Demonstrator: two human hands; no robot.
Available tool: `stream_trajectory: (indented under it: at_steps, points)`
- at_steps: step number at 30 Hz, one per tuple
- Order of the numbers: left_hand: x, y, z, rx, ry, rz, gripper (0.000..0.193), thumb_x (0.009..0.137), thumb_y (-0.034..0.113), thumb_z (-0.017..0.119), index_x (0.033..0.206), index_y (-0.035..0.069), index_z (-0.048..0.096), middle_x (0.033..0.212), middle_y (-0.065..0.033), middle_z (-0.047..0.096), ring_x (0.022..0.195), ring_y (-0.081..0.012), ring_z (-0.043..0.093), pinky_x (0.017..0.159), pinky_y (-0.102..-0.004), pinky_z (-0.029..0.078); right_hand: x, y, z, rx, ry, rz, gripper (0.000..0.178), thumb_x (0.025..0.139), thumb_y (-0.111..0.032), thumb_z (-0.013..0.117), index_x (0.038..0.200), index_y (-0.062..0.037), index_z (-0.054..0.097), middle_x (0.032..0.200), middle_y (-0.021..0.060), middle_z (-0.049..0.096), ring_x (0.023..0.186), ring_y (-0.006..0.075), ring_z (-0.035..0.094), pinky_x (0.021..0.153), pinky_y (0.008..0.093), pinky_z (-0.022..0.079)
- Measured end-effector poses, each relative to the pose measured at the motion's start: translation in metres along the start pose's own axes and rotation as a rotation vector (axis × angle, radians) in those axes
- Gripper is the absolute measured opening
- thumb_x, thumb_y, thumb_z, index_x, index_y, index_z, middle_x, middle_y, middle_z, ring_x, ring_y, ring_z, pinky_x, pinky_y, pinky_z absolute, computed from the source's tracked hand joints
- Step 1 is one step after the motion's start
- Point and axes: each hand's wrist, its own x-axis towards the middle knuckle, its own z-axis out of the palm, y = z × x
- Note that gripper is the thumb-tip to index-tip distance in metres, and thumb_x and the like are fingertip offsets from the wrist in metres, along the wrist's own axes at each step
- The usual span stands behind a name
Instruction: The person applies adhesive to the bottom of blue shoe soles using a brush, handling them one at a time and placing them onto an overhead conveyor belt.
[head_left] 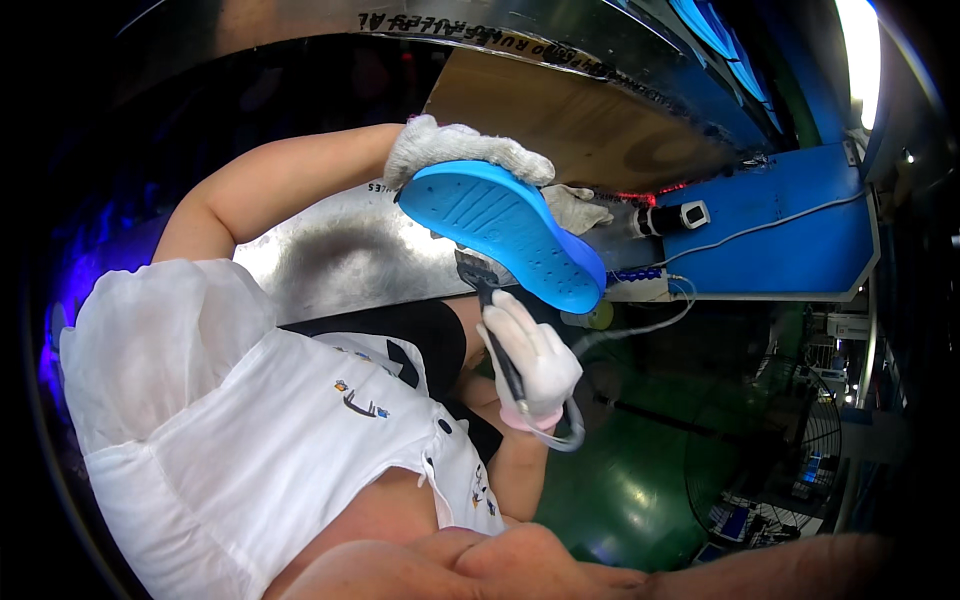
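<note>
Blue sole (500, 228) is hovering by the near edge of the metal tabletop (335, 262); your left hand's (462, 150) fingers are clasping its rim, your right hand's (532, 350) gripping a black tool (481, 284).

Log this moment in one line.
left hand: holding blue shoe sole; right hand: holding black handheld tool; tool head: near sole edge

Green floor (635, 465), white tube light (862, 62), metal table (335, 255)
</note>
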Motion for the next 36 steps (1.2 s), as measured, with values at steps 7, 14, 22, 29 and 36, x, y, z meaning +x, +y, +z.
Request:
stream_trajectory:
  at_steps: [7, 14, 22, 29, 36]
  points:
    - [0.011, -0.010, -0.008, -0.073, -0.013, 0.061, 0.076, 0.089, 0.067, 0.048, 0.130, 0.004, 0.057, 0.103, -0.0198, 0.068, 0.068, -0.0236, 0.071, 0.053, -0.0330, 0.060, -0.002, 0.008, -0.001, 0.150, 0.139, 0.016, 0.033, 0.066, 0.006, 0.078, 0.098, -0.0023, 0.072, 0.101, 0.0164, 0.073, 0.071, 0.0252, 0.066, 0.065, 0.0284, 0.052]
    - [0.034, -0.084, 0.046, -0.754, 0.270, 0.346, 0.078, 0.086, 0.074, 0.051, 0.123, 0.006, 0.059, 0.100, -0.0145, 0.066, 0.084, -0.0220, 0.065, 0.079, -0.0382, 0.055, 0.013, 0.008, 0.050, 0.156, 0.596, 0.282, 0.025, 0.076, 0.003, 0.075, 0.100, -0.0003, 0.071, 0.092, 0.0139, 0.069, 0.080, 0.0258, 0.065, 0.071, 0.0362, 0.052]
    - [-0.052, -0.041, 0.049, -0.361, 0.258, 0.710, 0.106, 0.073, 0.090, 0.043, 0.138, 0.006, 0.047, 0.107, -0.0208, 0.066, 0.086, -0.0298, 0.070, 0.074, -0.0404, 0.058, -0.008, -0.012, 0.025, 0.708, 0.638, 0.145, 0.022, 0.080, -0.009, 0.077, 0.096, 0.0011, 0.066, 0.096, 0.0186, 0.071, 0.081, 0.0286, 0.068, 0.074, 0.0373, 0.054]
    - [-0.127, 0.067, 0.046, -0.321, 0.218, 1.261, 0.097, 0.086, 0.077, 0.046, 0.137, -0.005, 0.038, 0.132, -0.0241, 0.054, 0.105, -0.0287, 0.066, 0.084, -0.0360, 0.061, -0.012, -0.011, 0.046, 0.766, 0.636, 0.275, 0.029, 0.083, 0.000, 0.063, 0.111, 0.0033, 0.057, 0.105, 0.0203, 0.067, 0.075, 0.0160, 0.061, 0.063, 0.0239, 0.049]
    - [-0.038, 0.095, 0.052, 1.236, 0.826, 1.113, 0.020, 0.088, 0.012, 0.070, 0.104, 0.000, 0.069, 0.118, -0.0157, 0.064, 0.107, -0.0275, 0.063, 0.092, -0.0363, 0.053, -0.031, 0.003, 0.043, 0.840, 0.613, 0.579, 0.027, 0.076, 0.011, 0.064, 0.103, 0.0080, 0.062, 0.103, 0.0178, 0.068, 0.095, 0.0246, 0.067, 0.090, 0.0348, 0.054]
